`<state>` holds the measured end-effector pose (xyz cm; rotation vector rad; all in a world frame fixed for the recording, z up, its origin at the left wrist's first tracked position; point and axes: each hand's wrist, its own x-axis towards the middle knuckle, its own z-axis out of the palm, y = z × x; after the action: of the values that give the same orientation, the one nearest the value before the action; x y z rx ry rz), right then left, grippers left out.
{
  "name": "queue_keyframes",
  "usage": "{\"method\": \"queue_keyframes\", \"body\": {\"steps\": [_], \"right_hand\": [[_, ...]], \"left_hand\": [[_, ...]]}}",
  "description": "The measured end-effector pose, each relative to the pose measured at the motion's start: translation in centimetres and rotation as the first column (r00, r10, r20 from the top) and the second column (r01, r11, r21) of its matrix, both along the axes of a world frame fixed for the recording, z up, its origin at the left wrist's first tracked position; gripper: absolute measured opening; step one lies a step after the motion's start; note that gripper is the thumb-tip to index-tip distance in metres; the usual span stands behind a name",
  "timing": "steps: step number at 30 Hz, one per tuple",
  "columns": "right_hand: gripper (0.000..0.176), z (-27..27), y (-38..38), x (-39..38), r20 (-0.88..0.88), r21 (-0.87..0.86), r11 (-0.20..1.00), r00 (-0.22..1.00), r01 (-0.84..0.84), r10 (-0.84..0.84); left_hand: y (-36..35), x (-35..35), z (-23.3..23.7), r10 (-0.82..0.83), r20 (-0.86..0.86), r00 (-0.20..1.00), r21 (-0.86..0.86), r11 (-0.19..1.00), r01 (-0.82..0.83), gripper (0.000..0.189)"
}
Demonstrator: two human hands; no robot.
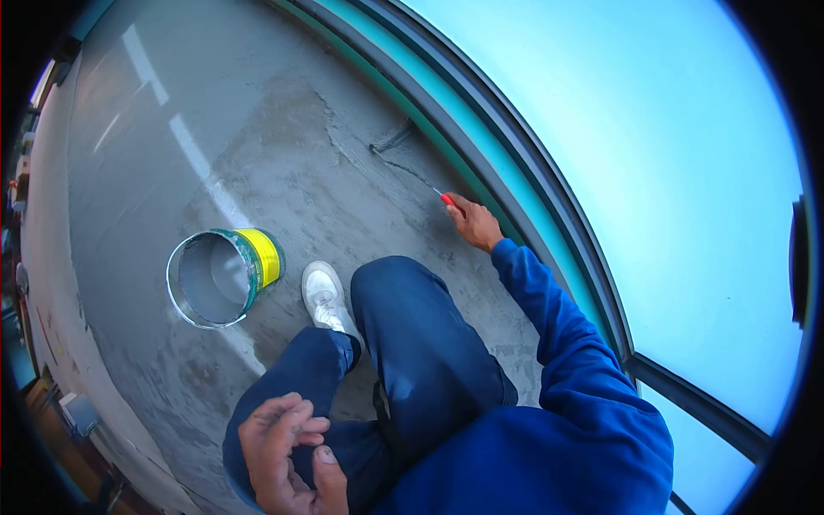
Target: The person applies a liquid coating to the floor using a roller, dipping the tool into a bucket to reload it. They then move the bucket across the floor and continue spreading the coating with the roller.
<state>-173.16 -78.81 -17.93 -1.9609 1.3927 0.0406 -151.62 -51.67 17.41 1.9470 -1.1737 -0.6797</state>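
My right hand (474, 221) is closed around the red handle of a paint roller (447, 200). The roller's thin frame reaches forward, and its grey-coated head (393, 137) touches the floor (283, 163) close to the base of the window frame. Above my bent knee, my left hand (290, 457) is held up with loosely curled fingers, the thumb apart from them and nothing in it. A green bucket (268, 257) with a yellow label stands on the floor to the left of my white shoe (324, 292). Grey coating lines the bucket's inside.
A dark window frame (515, 137) with large bright panes (678, 172) curves along my right side. Damp-looking grey patches and streaks of light mark the floor. A paler strip (77, 326) runs along the left, with a small grey box (79, 413) and blurred items beyond it.
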Motion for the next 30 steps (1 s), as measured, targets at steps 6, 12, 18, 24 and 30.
{"method": "queue_keyframes", "body": {"steps": [6, 12, 18, 24, 30], "right_hand": [[0.041, -0.2, 4.1, -6.2, 0.013, 0.013, 1.0, 1.0, 0.011, -0.011], [0.041, 0.7, 7.9, -11.5, -0.04, 0.097, 0.994, 0.998, 0.059, -0.055], [0.042, 1.1, 11.6, -16.5, -0.046, 0.099, 0.988, 0.992, 0.118, -0.114], [0.044, 1.5, 14.7, -21.8, -0.024, 0.144, 0.98, 0.991, 0.137, -0.135], [0.046, 3.7, 17.2, -25.5, -0.073, 0.242, 0.951, 0.981, 0.193, -0.18]], "left_hand": [[0.1, -0.8, -1.6, 0.084, -0.016, 0.996, 0.006, 0.996, -0.084, 0.041], [-0.8, -0.2, -2.6, 0.066, 0.051, 0.997, -0.005, 0.998, -0.065, 0.044], [-1.5, -0.2, -3.0, 0.064, 0.151, 0.986, 0.004, 0.998, -0.066, 0.043], [-2.2, -0.2, -3.1, 0.119, 0.112, 0.987, -0.006, 0.993, -0.119, 0.047], [-2.4, 0.2, -3.3, 0.115, 0.171, 0.979, 0.033, 0.992, -0.122, 0.049]]}}
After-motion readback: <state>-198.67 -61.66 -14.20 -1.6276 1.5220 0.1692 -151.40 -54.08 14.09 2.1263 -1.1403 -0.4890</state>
